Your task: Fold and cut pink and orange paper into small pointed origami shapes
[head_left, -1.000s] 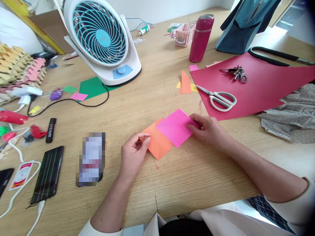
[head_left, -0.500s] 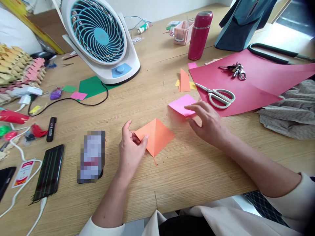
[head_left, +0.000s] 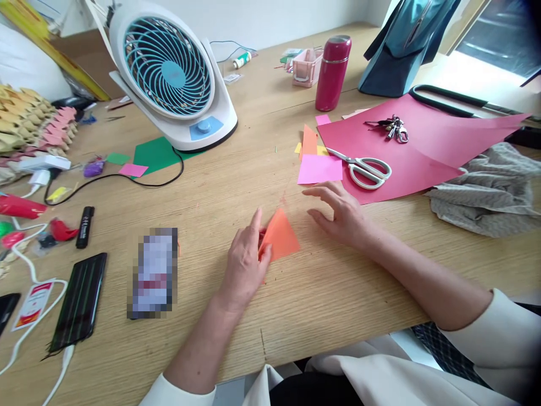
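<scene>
Between the thumb and fingers of my left hand (head_left: 248, 252) is a piece of orange paper (head_left: 282, 237), its left half lifted and folding over toward the right. The paper rests on the wooden table (head_left: 321, 293), and my fingers hide its left part. Empty, with fingers apart, my right hand (head_left: 338, 214) hovers low just right of the orange paper. Beyond its fingertips lies a pink paper piece (head_left: 321, 168), flat by the edge of a large red sheet (head_left: 422, 146). White-handled scissors (head_left: 367, 172) rest on that sheet.
A fan (head_left: 175, 73) stands at the back left on green paper (head_left: 150, 158). A red flask (head_left: 332, 76) and a pink basket (head_left: 306, 69) are at the back. Keys (head_left: 395, 128) lie on the red sheet, grey cloth (head_left: 486, 192) at right. Phones (head_left: 79, 301) and a marker (head_left: 85, 227) lie left.
My right hand has let go of the pink paper, which now lies flat near the red sheet. My left hand has moved right, folding the orange paper from a flat diamond.
</scene>
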The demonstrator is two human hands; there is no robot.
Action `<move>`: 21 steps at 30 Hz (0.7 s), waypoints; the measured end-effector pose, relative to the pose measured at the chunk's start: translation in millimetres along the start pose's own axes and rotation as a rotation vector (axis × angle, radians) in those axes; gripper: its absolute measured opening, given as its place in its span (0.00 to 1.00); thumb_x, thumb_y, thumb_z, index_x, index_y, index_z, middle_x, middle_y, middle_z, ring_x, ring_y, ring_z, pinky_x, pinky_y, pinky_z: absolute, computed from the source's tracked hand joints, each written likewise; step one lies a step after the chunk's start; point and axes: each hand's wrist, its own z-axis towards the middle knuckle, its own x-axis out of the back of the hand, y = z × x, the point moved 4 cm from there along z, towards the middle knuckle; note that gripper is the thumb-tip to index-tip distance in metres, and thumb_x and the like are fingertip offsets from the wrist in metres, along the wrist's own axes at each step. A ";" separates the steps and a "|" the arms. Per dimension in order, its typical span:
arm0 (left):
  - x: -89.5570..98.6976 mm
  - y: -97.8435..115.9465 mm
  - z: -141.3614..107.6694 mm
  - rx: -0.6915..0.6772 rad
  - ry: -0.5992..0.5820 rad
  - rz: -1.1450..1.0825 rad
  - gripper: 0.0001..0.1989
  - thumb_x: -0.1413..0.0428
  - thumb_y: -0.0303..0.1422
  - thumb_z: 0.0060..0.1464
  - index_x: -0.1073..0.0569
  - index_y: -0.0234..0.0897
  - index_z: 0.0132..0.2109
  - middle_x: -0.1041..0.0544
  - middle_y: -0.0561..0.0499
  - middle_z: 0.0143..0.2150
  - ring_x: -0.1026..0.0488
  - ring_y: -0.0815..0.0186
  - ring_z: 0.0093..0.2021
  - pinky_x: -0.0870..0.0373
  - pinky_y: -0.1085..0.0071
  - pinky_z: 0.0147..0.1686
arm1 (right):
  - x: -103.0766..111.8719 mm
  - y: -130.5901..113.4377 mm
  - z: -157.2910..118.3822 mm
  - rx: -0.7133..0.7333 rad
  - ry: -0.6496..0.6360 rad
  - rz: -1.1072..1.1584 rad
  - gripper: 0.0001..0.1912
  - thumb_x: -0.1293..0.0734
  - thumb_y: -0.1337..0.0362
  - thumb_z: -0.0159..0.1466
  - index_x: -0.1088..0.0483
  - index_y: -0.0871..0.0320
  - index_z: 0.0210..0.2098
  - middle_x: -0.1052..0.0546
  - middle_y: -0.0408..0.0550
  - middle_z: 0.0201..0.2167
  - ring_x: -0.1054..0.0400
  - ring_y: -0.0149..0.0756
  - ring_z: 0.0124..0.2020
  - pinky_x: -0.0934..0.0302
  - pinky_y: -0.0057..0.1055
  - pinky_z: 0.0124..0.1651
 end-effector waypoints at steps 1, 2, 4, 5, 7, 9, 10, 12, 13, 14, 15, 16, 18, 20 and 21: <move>-1.5 2.8 -0.6 -0.061 -0.036 -0.002 0.40 0.47 0.20 0.57 0.53 0.40 0.73 0.23 0.45 0.47 0.26 0.58 0.45 0.28 0.60 0.50 | -4.2 -3.3 -0.1 0.023 -0.044 0.023 0.19 0.35 0.70 0.65 0.33 0.57 0.55 0.27 0.57 0.52 0.32 0.49 0.53 0.35 0.48 0.54; -2.7 5.5 -1.3 -0.114 -0.077 -0.003 0.40 0.48 0.18 0.56 0.51 0.39 0.72 0.23 0.45 0.48 0.27 0.58 0.46 0.28 0.58 0.52 | -8.9 -7.1 -0.3 0.054 -0.095 0.046 0.21 0.35 0.71 0.64 0.34 0.57 0.57 0.28 0.57 0.53 0.33 0.48 0.55 0.36 0.48 0.56; -3.8 9.5 -2.8 -0.188 -0.162 -0.005 0.37 0.49 0.16 0.55 0.46 0.38 0.70 0.24 0.43 0.50 0.28 0.56 0.50 0.31 0.56 0.56 | -18.5 -14.2 -1.0 0.112 -0.199 0.082 0.24 0.35 0.72 0.63 0.36 0.58 0.58 0.28 0.57 0.54 0.35 0.48 0.57 0.38 0.47 0.59; -3.6 11.0 -3.4 -0.208 -0.198 -0.013 0.35 0.49 0.16 0.56 0.42 0.37 0.69 0.24 0.43 0.51 0.29 0.56 0.52 0.32 0.55 0.57 | -22.7 -16.8 -1.3 0.131 -0.239 0.090 0.25 0.34 0.72 0.62 0.36 0.58 0.59 0.28 0.57 0.55 0.35 0.48 0.57 0.38 0.47 0.59; -1.9 12.8 -3.9 -0.213 -0.250 -0.059 0.27 0.46 0.21 0.58 0.36 0.36 0.65 0.25 0.42 0.53 0.30 0.55 0.54 0.34 0.54 0.59 | -28.9 -19.4 -1.2 0.139 -0.281 0.083 0.24 0.34 0.72 0.62 0.35 0.60 0.58 0.28 0.58 0.54 0.35 0.49 0.56 0.38 0.47 0.58; 0.5 14.3 -3.5 -0.203 -0.265 -0.143 0.22 0.43 0.29 0.60 0.32 0.34 0.61 0.25 0.41 0.54 0.30 0.54 0.55 0.34 0.54 0.60 | -32.8 -20.2 -0.5 0.135 -0.297 0.061 0.22 0.35 0.73 0.63 0.34 0.60 0.57 0.27 0.58 0.54 0.34 0.50 0.55 0.38 0.47 0.57; 1.4 14.7 -3.2 -0.194 -0.257 -0.186 0.21 0.43 0.32 0.61 0.31 0.34 0.60 0.25 0.41 0.54 0.30 0.55 0.55 0.34 0.55 0.59 | -34.2 -20.4 0.0 0.134 -0.304 0.055 0.22 0.35 0.73 0.63 0.33 0.60 0.57 0.27 0.58 0.54 0.34 0.50 0.55 0.38 0.48 0.57; 2.4 14.3 -2.3 -0.161 -0.209 -0.234 0.16 0.47 0.31 0.65 0.30 0.35 0.58 0.25 0.43 0.53 0.29 0.58 0.55 0.32 0.59 0.58 | -36.0 -20.3 1.3 0.126 -0.305 0.059 0.21 0.36 0.72 0.64 0.34 0.60 0.57 0.28 0.59 0.55 0.34 0.50 0.56 0.39 0.48 0.58; 2.1 13.3 -2.0 -0.134 -0.178 -0.226 0.14 0.50 0.29 0.66 0.30 0.36 0.57 0.24 0.43 0.52 0.29 0.60 0.54 0.31 0.61 0.56 | -36.4 -19.8 2.3 0.113 -0.294 0.067 0.22 0.36 0.71 0.65 0.34 0.60 0.58 0.28 0.59 0.55 0.35 0.50 0.57 0.39 0.48 0.58; 1.3 11.7 -1.9 -0.098 -0.153 -0.195 0.14 0.51 0.27 0.66 0.30 0.37 0.57 0.25 0.44 0.51 0.28 0.60 0.53 0.30 0.61 0.55 | -36.7 -19.1 3.3 0.096 -0.279 0.077 0.22 0.36 0.70 0.65 0.35 0.61 0.59 0.29 0.61 0.56 0.35 0.50 0.57 0.39 0.48 0.58; 0.3 10.0 -1.9 -0.059 -0.131 -0.147 0.14 0.51 0.27 0.66 0.30 0.37 0.56 0.25 0.44 0.50 0.28 0.60 0.52 0.30 0.61 0.54 | -37.1 -18.2 4.3 0.079 -0.263 0.085 0.23 0.35 0.69 0.65 0.36 0.62 0.60 0.30 0.62 0.56 0.35 0.50 0.58 0.39 0.48 0.59; -0.8 8.4 -2.1 -0.020 -0.117 -0.094 0.14 0.49 0.28 0.65 0.30 0.36 0.56 0.25 0.43 0.49 0.28 0.58 0.51 0.30 0.59 0.53 | -37.6 -17.3 5.2 0.062 -0.250 0.090 0.23 0.35 0.67 0.66 0.37 0.63 0.60 0.31 0.63 0.56 0.35 0.50 0.58 0.39 0.48 0.59; -2.3 6.2 -2.7 0.044 -0.102 -0.004 0.13 0.44 0.31 0.62 0.29 0.35 0.53 0.27 0.43 0.47 0.29 0.56 0.49 0.30 0.57 0.51 | -39.1 -15.6 6.7 0.042 -0.241 0.089 0.24 0.34 0.64 0.66 0.37 0.64 0.60 0.31 0.64 0.56 0.35 0.51 0.57 0.39 0.48 0.59; -2.5 7.0 -2.9 0.073 -0.096 0.045 0.11 0.40 0.35 0.59 0.28 0.36 0.48 0.28 0.44 0.44 0.30 0.54 0.47 0.30 0.55 0.49 | -40.0 -15.1 7.7 0.043 -0.249 0.086 0.23 0.33 0.62 0.66 0.35 0.63 0.58 0.31 0.63 0.55 0.36 0.51 0.57 0.39 0.48 0.59; -2.7 8.5 -2.9 0.073 -0.104 0.049 0.10 0.39 0.35 0.58 0.28 0.37 0.45 0.29 0.44 0.43 0.31 0.54 0.47 0.31 0.56 0.48 | -39.9 -15.3 8.0 0.048 -0.256 0.083 0.21 0.33 0.62 0.65 0.34 0.62 0.56 0.31 0.62 0.54 0.36 0.50 0.57 0.40 0.47 0.59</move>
